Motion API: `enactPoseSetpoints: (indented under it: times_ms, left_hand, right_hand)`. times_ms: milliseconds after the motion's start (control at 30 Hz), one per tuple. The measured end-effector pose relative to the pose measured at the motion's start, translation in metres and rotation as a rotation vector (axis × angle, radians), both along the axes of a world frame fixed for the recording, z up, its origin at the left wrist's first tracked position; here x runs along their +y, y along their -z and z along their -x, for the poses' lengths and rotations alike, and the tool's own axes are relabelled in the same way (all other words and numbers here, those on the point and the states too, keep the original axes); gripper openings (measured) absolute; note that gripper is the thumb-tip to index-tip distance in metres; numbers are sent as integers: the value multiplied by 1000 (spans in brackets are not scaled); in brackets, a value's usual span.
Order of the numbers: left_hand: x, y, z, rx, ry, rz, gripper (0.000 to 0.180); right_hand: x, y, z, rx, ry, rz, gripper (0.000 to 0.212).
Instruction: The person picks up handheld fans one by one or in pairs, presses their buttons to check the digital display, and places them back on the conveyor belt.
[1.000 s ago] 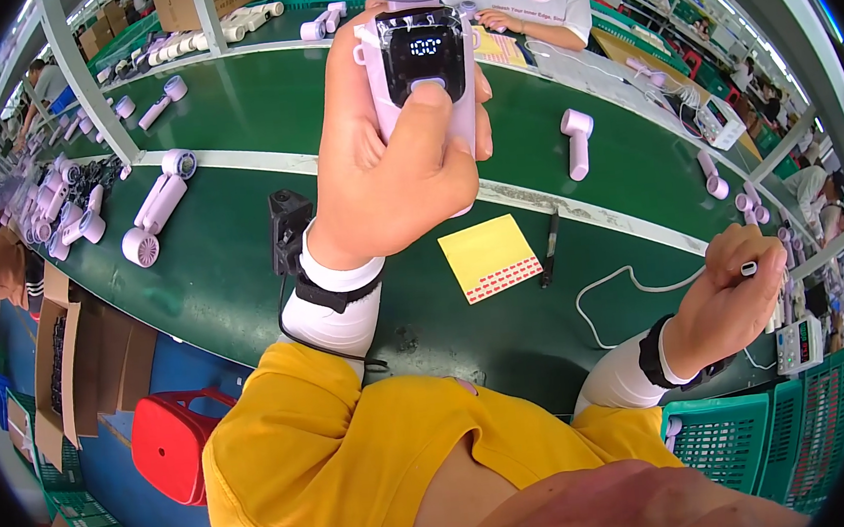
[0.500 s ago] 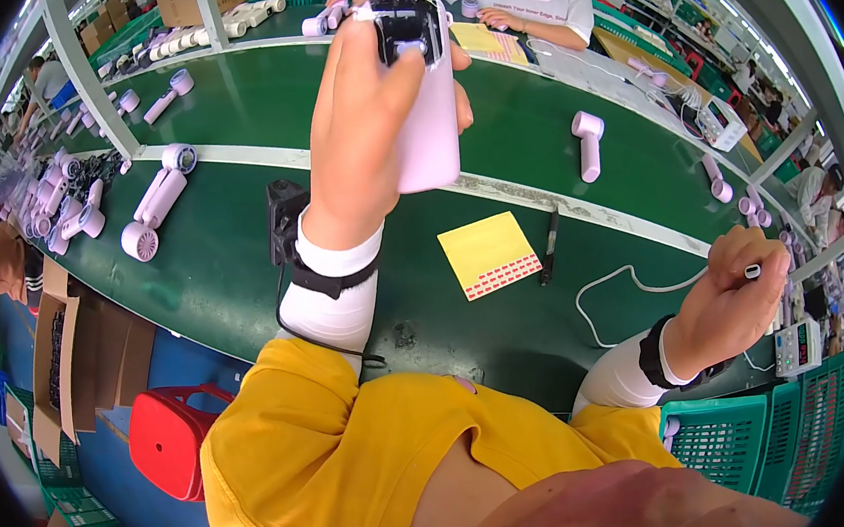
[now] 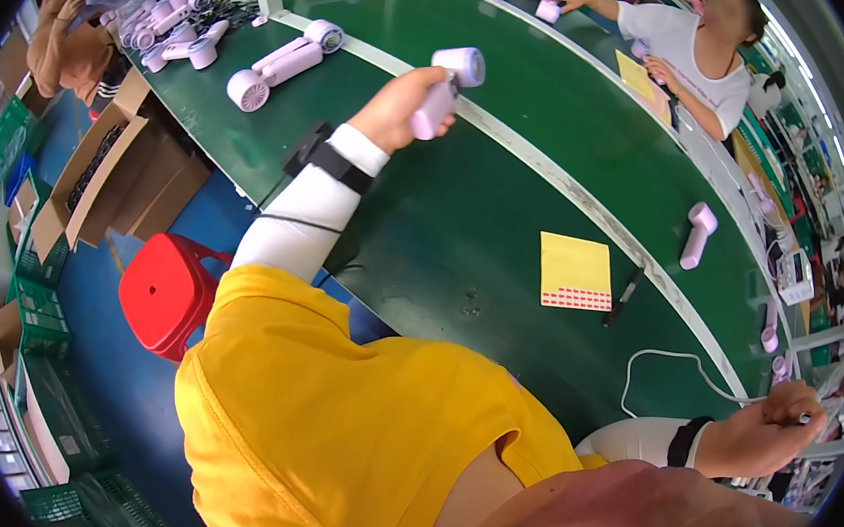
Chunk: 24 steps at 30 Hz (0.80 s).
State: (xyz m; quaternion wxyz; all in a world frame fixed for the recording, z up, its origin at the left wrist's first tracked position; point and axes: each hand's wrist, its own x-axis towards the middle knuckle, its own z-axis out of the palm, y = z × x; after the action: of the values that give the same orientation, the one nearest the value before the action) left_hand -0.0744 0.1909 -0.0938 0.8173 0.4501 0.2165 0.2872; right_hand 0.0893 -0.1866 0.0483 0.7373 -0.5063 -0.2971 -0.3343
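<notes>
My left hand (image 3: 391, 114) is closed around the handle of a lilac handheld fan (image 3: 433, 112), held out over the green table near the pale dividing rail. Just left of it, several lilac fans (image 3: 289, 64) lie together on the table. At the lower right, my right hand (image 3: 758, 437) is closed on a white charging cable (image 3: 667, 350); the cable's small metal plug tip shows at the fingers. A yellow sheet (image 3: 573, 262) with rows of red and white stickers lies between my arms, with a black pen (image 3: 624, 298) beside it.
Another lilac fan (image 3: 698, 236) lies beyond the rail (image 3: 575, 180). More fans are heaped at the far left. A co-worker (image 3: 696, 64) across the table touches a fan (image 3: 548, 9). A red stool (image 3: 168, 291) and cardboard box (image 3: 99, 181) stand left. A white meter (image 3: 795, 276) sits right.
My left hand has carried the fan away from in front of the camera, out toward the fans at the left. The view has swung left. My right hand still holds the cable.
</notes>
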Motion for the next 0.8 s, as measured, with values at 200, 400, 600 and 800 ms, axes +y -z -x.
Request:
enactPoseSetpoints:
  times_ms: [200, 400, 600, 800]
  left_hand:
    - [28, 9, 72, 696, -416, -787, 39]
    - [79, 44, 122, 1111, -721, -1611, 44]
    - [105, 36, 141, 1383, -545, -1724, 42]
    - [122, 22, 127, 1477, -521, -1652, 37]
  right_hand:
    - [5, 7, 0, -31, 65, 104, 33]
    - [10, 9, -1, -42, 79, 205, 33]
    - [26, 12, 2, -3, 69, 281, 33]
    - [31, 16, 2, -52, 220, 422, 32]
